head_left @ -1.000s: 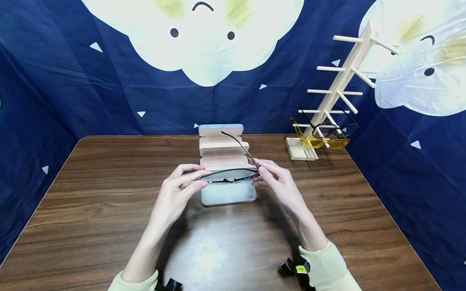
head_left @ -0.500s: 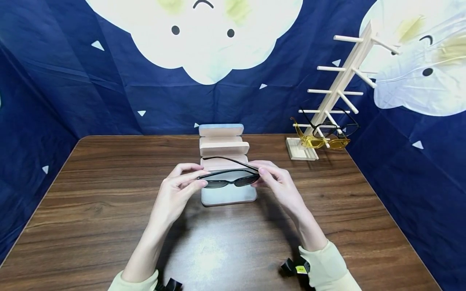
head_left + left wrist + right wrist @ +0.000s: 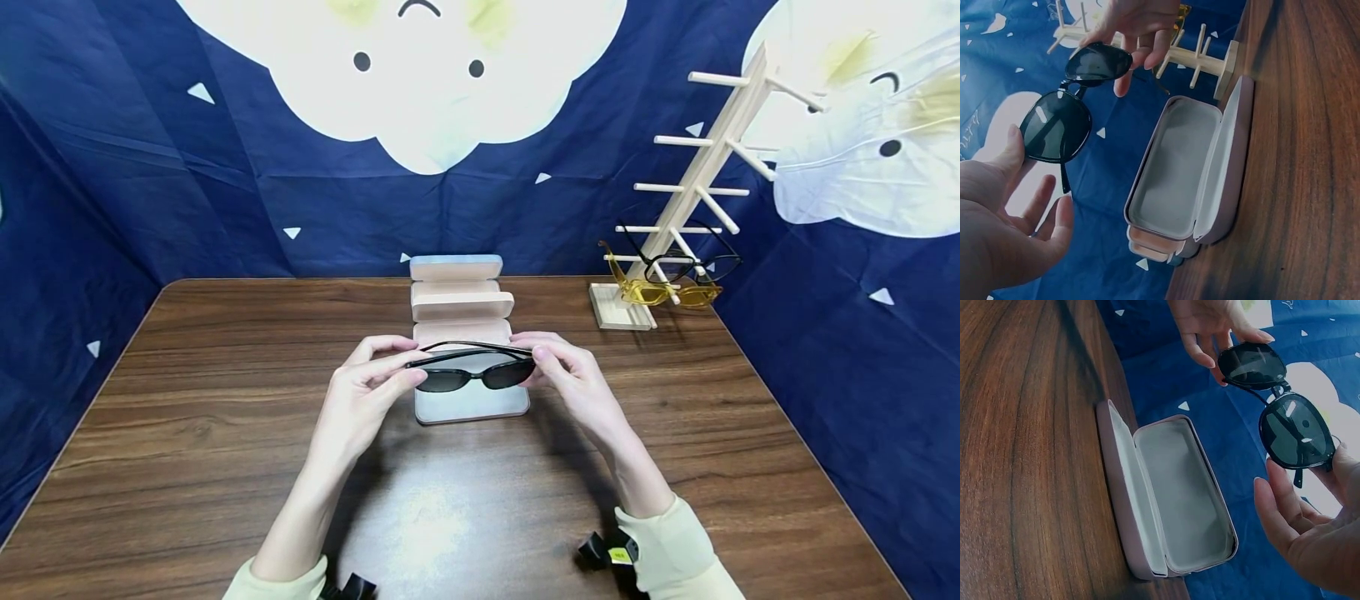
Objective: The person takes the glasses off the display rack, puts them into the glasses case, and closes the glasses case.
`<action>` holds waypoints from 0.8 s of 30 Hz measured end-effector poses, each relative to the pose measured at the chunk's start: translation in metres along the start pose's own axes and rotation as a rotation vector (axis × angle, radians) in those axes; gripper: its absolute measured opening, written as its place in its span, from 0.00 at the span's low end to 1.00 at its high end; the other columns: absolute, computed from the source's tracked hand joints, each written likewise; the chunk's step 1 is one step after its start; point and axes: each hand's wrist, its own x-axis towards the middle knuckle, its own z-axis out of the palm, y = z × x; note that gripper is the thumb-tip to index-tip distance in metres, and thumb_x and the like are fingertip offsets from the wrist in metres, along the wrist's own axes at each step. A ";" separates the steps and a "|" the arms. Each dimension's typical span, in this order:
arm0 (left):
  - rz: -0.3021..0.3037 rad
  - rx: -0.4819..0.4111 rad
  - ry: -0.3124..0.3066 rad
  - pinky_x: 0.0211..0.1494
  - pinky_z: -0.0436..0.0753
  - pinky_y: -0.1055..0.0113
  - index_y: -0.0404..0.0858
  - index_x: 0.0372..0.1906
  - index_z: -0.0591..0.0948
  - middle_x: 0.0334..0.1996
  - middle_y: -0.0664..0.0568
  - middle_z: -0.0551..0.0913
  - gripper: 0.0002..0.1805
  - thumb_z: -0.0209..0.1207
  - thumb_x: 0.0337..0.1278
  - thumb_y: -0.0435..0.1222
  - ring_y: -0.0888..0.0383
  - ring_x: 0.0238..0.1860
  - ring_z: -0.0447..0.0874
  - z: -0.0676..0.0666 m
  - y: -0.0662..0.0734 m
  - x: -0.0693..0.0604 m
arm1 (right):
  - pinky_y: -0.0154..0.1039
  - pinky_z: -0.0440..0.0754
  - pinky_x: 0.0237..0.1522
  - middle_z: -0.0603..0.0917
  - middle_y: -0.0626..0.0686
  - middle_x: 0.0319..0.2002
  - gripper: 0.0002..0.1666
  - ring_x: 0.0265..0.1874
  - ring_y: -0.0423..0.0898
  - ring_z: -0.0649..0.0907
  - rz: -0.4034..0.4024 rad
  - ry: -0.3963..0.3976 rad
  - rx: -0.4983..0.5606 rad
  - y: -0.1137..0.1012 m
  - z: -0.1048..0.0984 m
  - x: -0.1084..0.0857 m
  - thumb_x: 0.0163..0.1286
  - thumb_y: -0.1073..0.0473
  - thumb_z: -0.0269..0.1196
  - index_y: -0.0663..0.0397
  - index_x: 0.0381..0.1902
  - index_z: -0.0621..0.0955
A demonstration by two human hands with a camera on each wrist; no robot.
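Note:
Black sunglasses (image 3: 445,381) with dark lenses are held level in the air above an open glasses case (image 3: 472,407). Their two temples lie folded across behind the lenses. My left hand (image 3: 367,392) pinches the left end of the frame between thumb and fingers. At the other end, the right hand (image 3: 573,375) grips the hinge corner, thumb in front. In the left wrist view, a temple tip sticks out below the near lens (image 3: 1057,125). The case below shows a pale grey lining (image 3: 1185,487) in the right wrist view, its lid tilted back.
Behind the near case, more open cases (image 3: 461,308) with pinkish linings stand in a row towards the curtain. A wooden peg rack (image 3: 693,179) at the back right carries yellow glasses (image 3: 643,292) and black-framed glasses (image 3: 636,247). All stands on a brown wooden table (image 3: 262,400).
The temple at the right hand has swung down and left, from raised to folded behind the lenses. The sunglasses have tilted so that their lenses face the head camera. Both hands hold their places.

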 end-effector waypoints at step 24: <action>-0.088 -0.022 0.026 0.52 0.79 0.82 0.36 0.48 0.91 0.57 0.54 0.84 0.13 0.68 0.66 0.41 0.77 0.49 0.83 0.002 0.000 0.003 | 0.43 0.89 0.48 0.80 0.61 0.67 0.17 0.59 0.37 0.83 0.072 -0.061 -0.084 -0.001 -0.004 -0.002 0.79 0.61 0.58 0.61 0.59 0.83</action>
